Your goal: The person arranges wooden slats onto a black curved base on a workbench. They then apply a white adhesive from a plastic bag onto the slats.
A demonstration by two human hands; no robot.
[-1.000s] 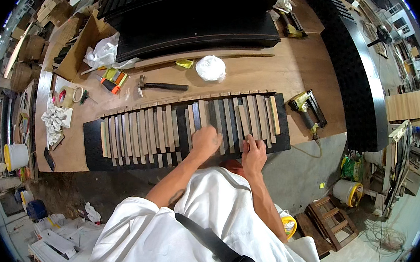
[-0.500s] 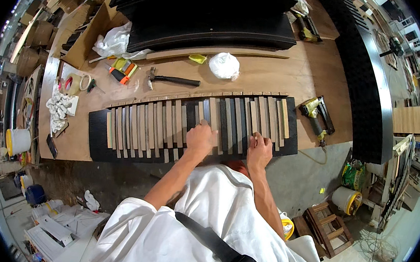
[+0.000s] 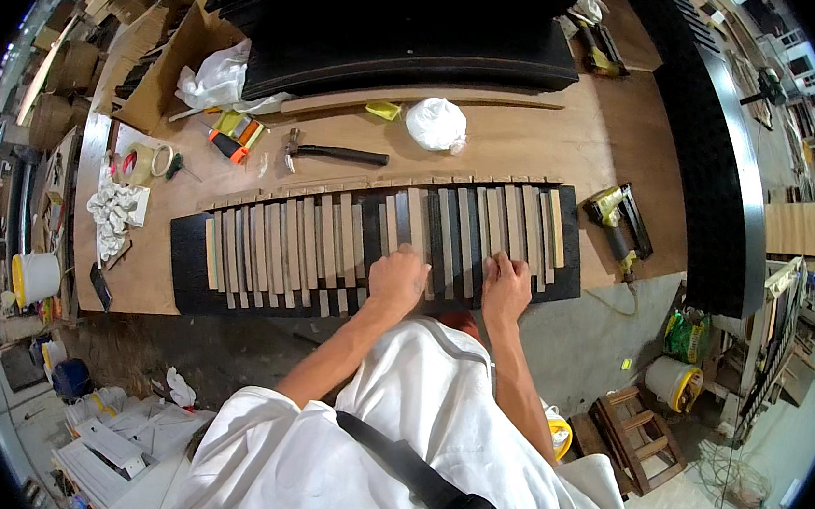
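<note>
A black panel point(image 3: 570, 259) lies along the table's front edge, with a row of narrow strips across it. Most are tan wooden strips point(image 3: 417, 219); others are black strips point(image 3: 442, 243). My left hand point(image 3: 397, 281) is closed at the near end of a tan strip right of the row's middle, its fingertips partly hidden. Farther right, my right hand point(image 3: 506, 290) has its fingers bent and pinched at the near end of another wooden strip. Along the panel's far edge runs a thin notched wooden batten point(image 3: 336, 188).
Beyond the panel lie a hammer point(image 3: 339, 154), an orange cutter point(image 3: 228, 146) and a white plastic bundle point(image 3: 435, 124). A nail gun point(image 3: 617, 220) with a hose sits at the right. Large black panels point(image 3: 406, 46) are stacked at the back; rolls of tape point(image 3: 139, 164) lie at the left.
My left hand has shifted slightly to the right along the strips. My right hand stays at nearly the same place, its fingers a little higher on the strip.
</note>
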